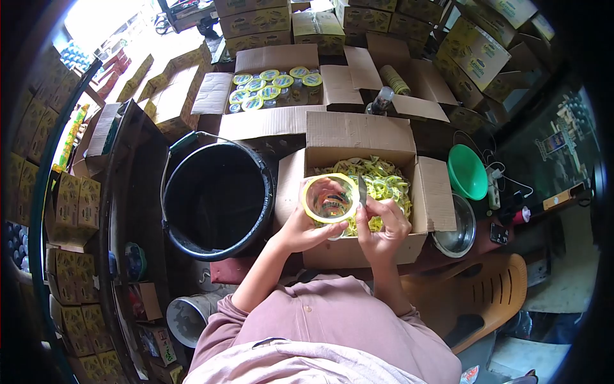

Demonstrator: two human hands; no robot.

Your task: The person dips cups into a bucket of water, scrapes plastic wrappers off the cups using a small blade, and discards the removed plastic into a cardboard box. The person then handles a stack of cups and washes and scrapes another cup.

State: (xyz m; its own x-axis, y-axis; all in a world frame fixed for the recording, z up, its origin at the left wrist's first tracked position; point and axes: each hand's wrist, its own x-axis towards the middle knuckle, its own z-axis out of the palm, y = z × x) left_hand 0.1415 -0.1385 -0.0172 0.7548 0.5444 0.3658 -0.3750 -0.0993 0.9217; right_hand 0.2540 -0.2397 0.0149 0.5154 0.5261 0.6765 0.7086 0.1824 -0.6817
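Observation:
A clear jar with a yellow rim [330, 198] is held in my left hand [299, 225], its open mouth turned up toward the camera. My right hand [382, 232] pinches a small dark blade [362, 191] that stands upright beside the jar's right edge. Both hands are over an open cardboard box [358, 155] filled with thin yellow-green strips [390, 182]. The fingers of my left hand wrap round the jar and partly show through it.
A large black bucket [267, 192] stands left of the box. Behind are a carton of yellow-lidded jars [252, 102] and another open carton [422, 107]. On the right are a green bowl [467, 171], a metal bowl [462, 227] and an orange chair [495, 288].

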